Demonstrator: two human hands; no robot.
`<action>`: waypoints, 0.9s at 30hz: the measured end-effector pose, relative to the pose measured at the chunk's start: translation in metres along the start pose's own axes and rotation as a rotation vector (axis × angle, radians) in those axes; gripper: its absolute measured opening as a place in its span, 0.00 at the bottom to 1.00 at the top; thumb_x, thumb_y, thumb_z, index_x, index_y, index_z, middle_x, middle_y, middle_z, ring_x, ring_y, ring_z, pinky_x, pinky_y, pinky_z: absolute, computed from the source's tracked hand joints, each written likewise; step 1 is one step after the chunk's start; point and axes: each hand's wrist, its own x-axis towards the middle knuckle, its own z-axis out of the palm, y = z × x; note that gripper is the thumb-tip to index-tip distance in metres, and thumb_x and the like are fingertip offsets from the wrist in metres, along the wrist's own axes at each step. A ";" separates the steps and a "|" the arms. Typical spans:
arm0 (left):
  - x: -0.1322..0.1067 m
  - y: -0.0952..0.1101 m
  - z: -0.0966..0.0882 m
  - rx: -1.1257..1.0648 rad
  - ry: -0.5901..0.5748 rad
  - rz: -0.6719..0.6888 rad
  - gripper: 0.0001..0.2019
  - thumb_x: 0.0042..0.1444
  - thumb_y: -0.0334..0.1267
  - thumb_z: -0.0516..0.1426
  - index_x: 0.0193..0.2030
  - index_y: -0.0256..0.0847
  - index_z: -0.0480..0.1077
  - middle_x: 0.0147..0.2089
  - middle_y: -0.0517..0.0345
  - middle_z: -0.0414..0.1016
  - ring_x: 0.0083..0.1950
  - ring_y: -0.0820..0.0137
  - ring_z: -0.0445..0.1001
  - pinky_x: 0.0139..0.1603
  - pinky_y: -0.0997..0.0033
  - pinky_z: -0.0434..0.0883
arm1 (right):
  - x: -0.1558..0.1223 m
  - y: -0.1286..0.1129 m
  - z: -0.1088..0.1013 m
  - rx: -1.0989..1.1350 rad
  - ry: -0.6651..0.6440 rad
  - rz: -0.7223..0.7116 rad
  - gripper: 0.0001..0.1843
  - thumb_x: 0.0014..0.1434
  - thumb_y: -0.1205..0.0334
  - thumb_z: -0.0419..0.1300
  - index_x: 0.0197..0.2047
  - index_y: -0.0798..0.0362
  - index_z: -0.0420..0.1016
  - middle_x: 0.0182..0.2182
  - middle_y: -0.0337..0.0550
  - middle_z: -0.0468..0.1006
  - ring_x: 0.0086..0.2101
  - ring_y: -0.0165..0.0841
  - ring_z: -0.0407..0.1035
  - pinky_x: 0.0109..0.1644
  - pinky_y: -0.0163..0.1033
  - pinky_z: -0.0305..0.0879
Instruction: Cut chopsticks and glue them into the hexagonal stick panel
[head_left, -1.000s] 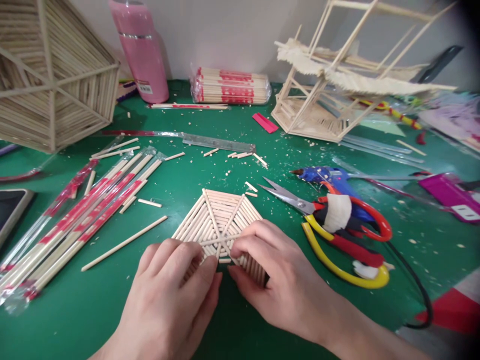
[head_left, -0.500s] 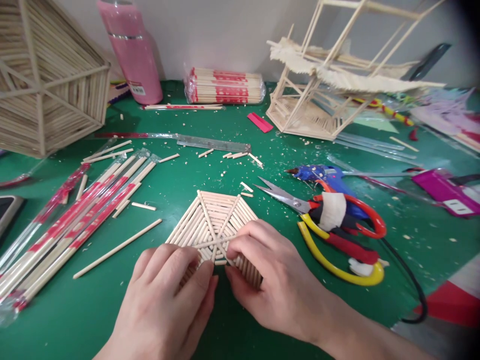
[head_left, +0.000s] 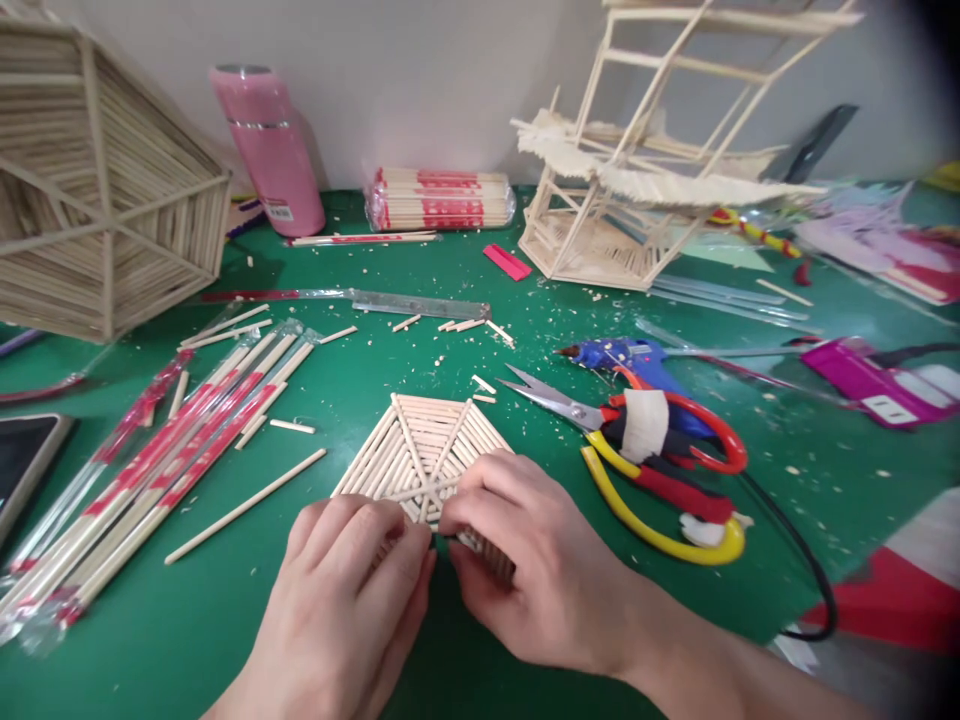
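A flat hexagon panel [head_left: 424, 450] made of thin wooden sticks lies on the green mat [head_left: 360, 370] in front of me. My left hand [head_left: 352, 590] rests on its near left edge with fingers curled and thumb pressed to the sticks. My right hand [head_left: 525, 565] covers its near right edge, fingers pinched together close to the panel's centre. The two thumbs nearly touch. What the pinch holds is hidden.
Wrapped chopsticks [head_left: 157, 460] and a loose stick [head_left: 247, 505] lie to the left. Scissors [head_left: 637, 440], yellow-handled cutters [head_left: 660, 510] and a blue glue gun [head_left: 630, 355] lie to the right. A pink bottle [head_left: 270, 150], stick pack [head_left: 439, 200], ruler [head_left: 420, 303], stick tower [head_left: 645, 160] and stick box [head_left: 97, 200] stand behind.
Both hands stay on the panel's near edge. The right fingers have closed inward toward the centre. The view has tilted up a little.
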 end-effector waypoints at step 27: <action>0.012 0.013 -0.012 0.369 -0.293 0.097 0.10 0.50 0.24 0.50 0.25 0.42 0.65 0.28 0.57 0.68 0.31 0.63 0.65 0.32 0.63 0.56 | -0.067 0.056 -0.076 -0.538 0.183 0.422 0.24 0.47 0.65 0.55 0.50 0.57 0.63 0.48 0.55 0.69 0.48 0.45 0.65 0.49 0.51 0.65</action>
